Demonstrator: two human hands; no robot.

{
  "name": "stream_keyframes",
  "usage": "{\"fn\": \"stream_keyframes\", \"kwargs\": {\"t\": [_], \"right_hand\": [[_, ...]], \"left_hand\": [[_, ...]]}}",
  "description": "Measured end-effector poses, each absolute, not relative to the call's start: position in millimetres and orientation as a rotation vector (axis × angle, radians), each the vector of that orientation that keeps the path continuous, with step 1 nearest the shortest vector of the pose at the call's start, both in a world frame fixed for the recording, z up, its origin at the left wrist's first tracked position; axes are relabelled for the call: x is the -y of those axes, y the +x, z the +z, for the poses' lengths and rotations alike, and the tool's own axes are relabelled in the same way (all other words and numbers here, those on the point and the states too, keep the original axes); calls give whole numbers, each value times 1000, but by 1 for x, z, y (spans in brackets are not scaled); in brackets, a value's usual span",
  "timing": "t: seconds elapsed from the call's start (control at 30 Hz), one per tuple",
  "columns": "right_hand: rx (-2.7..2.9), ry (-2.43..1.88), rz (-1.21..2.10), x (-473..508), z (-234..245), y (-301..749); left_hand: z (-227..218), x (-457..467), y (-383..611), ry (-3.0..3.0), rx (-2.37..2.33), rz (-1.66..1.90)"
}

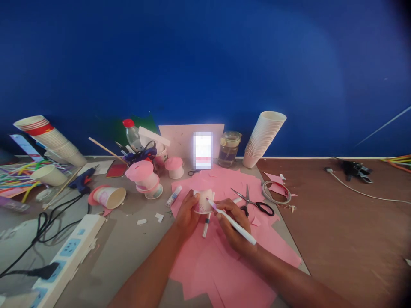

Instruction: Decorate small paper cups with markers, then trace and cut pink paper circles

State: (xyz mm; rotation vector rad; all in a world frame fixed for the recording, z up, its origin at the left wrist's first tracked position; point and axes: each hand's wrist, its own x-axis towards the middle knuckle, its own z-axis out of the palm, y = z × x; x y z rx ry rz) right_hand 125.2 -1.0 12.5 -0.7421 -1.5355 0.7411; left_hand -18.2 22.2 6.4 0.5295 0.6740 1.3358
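One cup (203, 202) gripped by left hand (187, 214), marker (241, 231) by right hand (236, 241), nested cups (263, 139) beyond

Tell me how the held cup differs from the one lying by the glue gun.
The held cup is in the left hand, a pen at its wall; the lying cup rests on the table. The lying cup has pink paper at its closed end; the held cup shows none. Both are pale with purplish marks.
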Motion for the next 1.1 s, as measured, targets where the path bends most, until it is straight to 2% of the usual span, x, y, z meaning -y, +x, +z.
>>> {"fn": "stream_keyframes", "kwargs": {"t": [1.1], "right_hand": [[1579,-767,767,1,12,126]], "left_hand": [[5,-23,-19,525,-691,1344]]}}
